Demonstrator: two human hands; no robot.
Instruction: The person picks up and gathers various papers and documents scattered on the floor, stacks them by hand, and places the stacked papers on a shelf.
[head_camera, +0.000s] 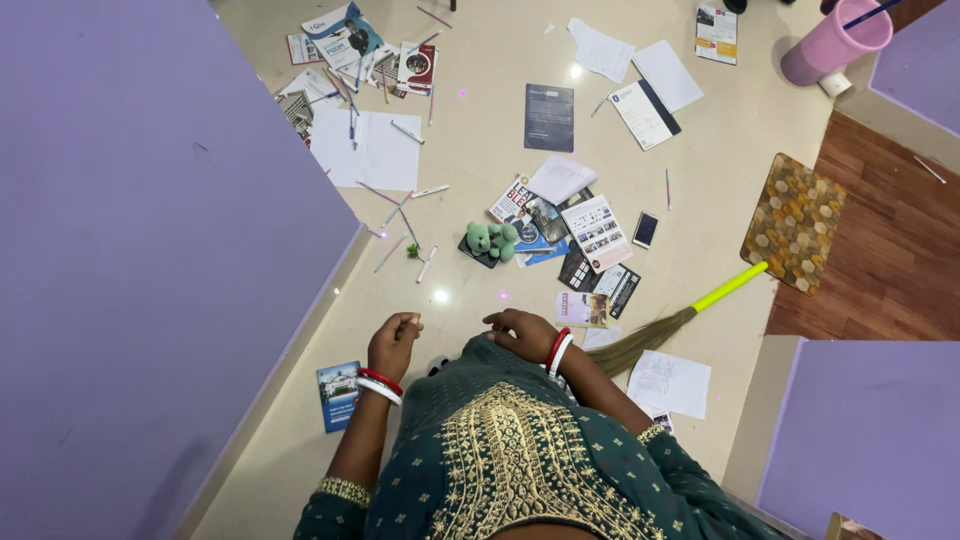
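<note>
Green tunic (510, 440) — both hands curled loosely, empty: left hand (393, 343), right hand (522, 333) resting on it.

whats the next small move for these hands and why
Probably bend and reach the right hand for the broom lying just beside it. Both hands look empty at the waist, though the left hand is curled, and papers, pens and a green soft toy are strewn across the floor.

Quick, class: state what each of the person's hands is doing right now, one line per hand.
Left hand: fingers curled shut, possibly pinching something small; cannot be told what.
Right hand: loosely curled, palm down, resting on the green garment, holding nothing visible.
</note>
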